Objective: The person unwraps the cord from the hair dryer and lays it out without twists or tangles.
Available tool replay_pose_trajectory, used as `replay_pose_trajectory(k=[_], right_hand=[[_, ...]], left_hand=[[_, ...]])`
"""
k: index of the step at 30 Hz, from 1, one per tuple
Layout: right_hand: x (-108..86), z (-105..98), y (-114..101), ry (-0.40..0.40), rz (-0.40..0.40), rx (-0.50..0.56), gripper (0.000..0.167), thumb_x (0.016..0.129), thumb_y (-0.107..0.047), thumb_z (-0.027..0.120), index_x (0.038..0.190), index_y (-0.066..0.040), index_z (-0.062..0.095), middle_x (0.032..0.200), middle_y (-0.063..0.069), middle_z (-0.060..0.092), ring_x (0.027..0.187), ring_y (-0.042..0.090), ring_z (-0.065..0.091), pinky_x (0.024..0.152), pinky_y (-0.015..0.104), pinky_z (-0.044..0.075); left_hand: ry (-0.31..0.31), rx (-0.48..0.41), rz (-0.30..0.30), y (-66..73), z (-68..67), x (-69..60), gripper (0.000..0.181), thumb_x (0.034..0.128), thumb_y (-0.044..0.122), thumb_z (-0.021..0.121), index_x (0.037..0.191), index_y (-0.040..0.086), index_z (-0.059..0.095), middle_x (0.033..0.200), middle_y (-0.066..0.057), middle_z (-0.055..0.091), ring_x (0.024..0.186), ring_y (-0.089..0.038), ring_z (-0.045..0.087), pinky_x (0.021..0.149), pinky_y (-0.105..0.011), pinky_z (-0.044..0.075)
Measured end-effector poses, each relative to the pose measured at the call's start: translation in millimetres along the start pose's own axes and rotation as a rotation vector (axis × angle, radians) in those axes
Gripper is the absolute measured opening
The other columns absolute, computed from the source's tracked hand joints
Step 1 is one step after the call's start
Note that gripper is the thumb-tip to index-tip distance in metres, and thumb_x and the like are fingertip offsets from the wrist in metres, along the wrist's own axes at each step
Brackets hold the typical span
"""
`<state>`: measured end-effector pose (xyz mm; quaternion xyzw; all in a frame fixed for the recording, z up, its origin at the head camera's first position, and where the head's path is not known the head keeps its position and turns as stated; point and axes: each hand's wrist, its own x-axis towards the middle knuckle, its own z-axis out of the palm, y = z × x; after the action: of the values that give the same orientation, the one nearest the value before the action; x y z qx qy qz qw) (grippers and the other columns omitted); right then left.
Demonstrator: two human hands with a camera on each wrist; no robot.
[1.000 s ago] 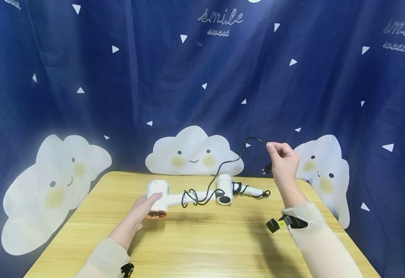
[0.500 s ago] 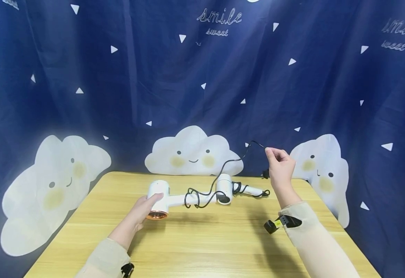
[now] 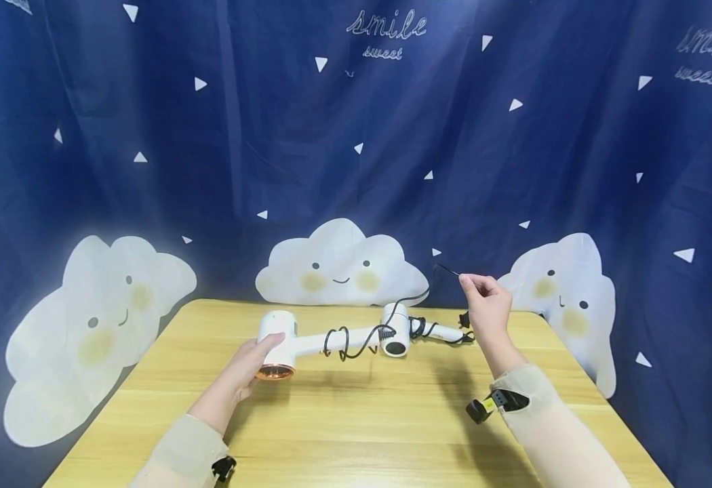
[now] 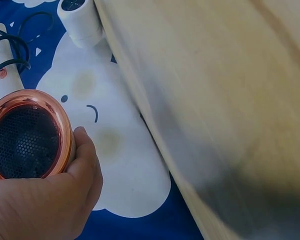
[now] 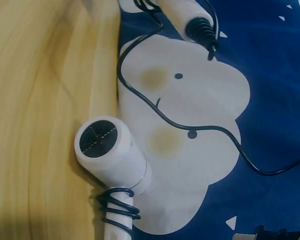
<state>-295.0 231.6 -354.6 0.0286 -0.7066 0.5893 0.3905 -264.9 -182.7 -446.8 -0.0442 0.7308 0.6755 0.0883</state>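
My left hand [image 3: 251,362] grips a white hair dryer [image 3: 278,339] by its barrel, above the table. The copper-ringed dark mesh end [image 4: 27,135] shows in the left wrist view. Its handle [image 3: 313,343] points right, with several loose loops of black cord [image 3: 345,344] round it. Between thumb and fingertips, my right hand [image 3: 488,310] pinches the cord, raised past the table's back edge. A black plug [image 3: 464,319] hangs just left of that hand. In the right wrist view, the cord [image 5: 190,126] runs slack from the handle's ribbed end [image 5: 201,31].
A second white hair dryer [image 3: 395,332] lies on the wooden table [image 3: 356,420], behind the held one's handle end. Black cord is wound round its handle [image 5: 119,212]. A blue curtain [image 3: 356,122] with white clouds hangs behind the table.
My right hand has come down and slightly left, still pinching the cord. The cord has dropped lower, and its loops round the handle have shifted. My left hand has barely moved.
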Motion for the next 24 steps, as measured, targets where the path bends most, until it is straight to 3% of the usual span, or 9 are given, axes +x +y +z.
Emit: replay_pose_trajectory(k=[5,11,24], right_hand=[[-8.3,-1.3,-11.8,-0.019,-0.012,-0.035,0.016,0.090,-0.003,0.073,0.094,0.013,0.072,0.071,-0.005,0.063,0.064,0.001,0.048,0.059,0.014,0.040],[-14.8,-4.2,-8.7,-0.036,-0.015,-0.033,0.016,0.090,-0.003,0.073,0.094,0.013,0.072,0.072,-0.001,0.062,0.064,0.002,0.048,0.059,0.014,0.040],[-24.9,-17.6,-3.5,-0.059,0.061,-0.046,0.016,0.090,-0.002,0.073,0.094,0.013,0.072,0.070,-0.005,0.064,0.061,0.002,0.048,0.056,0.014,0.041]], left_hand=[[0.000,0.005,0.010,2.1,0.0,-2.2,0.062,0.0981,0.048,0.055,0.127,-0.007,0.051,0.097,-0.010,0.068,0.085,-0.020,0.065,0.078,-0.030,0.052],[-0.003,0.001,0.013,0.9,-1.2,-2.7,0.063,0.0986,0.048,0.054,0.129,-0.007,0.050,0.098,-0.010,0.067,0.086,-0.021,0.064,0.078,-0.031,0.052],[0.020,-0.025,0.017,-0.1,-4.8,-1.8,0.065,0.0977,0.050,0.055,0.129,-0.006,0.050,0.100,-0.012,0.068,0.086,-0.021,0.066,0.078,-0.030,0.054]])
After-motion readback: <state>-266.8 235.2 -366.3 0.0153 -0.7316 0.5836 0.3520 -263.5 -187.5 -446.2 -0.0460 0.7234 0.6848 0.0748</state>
